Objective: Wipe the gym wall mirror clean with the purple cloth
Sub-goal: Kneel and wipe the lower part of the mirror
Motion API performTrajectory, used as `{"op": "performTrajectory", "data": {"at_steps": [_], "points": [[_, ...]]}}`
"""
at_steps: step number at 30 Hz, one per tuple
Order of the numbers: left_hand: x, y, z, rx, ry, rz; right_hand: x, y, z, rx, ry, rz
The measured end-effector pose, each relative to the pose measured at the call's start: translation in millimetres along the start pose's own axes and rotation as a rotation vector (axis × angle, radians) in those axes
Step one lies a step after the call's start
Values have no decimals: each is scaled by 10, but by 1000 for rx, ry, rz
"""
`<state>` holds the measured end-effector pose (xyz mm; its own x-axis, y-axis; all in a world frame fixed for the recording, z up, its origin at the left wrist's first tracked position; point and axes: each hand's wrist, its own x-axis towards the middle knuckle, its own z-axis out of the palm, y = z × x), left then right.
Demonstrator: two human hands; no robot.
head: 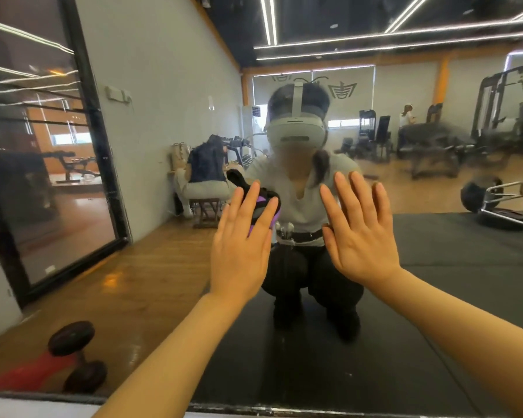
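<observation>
Two bare hands are raised before the large gym wall mirror point(375, 191), both spread flat with fingers straight and grasping nothing; the left hand point(242, 245) and right hand point(360, 236) stand side by side, palms toward the glass (whether either palm actually touches the surface cannot be told from this view).

The purple cloth point(261, 206), bundled with something dark, appears only just beyond the left hand's fingertips, showing between its fingers; most of it is covered by that hand, so its full shape and long axis cannot be judged; nor is it clear whether it is seen direct or as a reflection. The left hand is plainly the nearer of the two; the right hand lies apart to its side.

Judgement: wiping has not begun; the next move calls for the left hand to close on the cloth and press it to the glass.

Low and outboard of the left forearm, a dark dumbbell point(76, 357) appears by the mirror's lower edge; the reflection beyond the right hand is hazy.
</observation>
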<state>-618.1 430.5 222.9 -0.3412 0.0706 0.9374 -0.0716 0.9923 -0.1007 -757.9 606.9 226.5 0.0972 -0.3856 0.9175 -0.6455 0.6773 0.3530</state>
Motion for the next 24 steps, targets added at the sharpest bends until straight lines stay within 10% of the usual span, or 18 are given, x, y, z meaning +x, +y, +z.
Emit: {"op": "performTrajectory", "data": {"at_steps": [24], "points": [[-409, 329, 76, 256, -134, -19, 0, -17, -5, 39, 44, 7]]}}
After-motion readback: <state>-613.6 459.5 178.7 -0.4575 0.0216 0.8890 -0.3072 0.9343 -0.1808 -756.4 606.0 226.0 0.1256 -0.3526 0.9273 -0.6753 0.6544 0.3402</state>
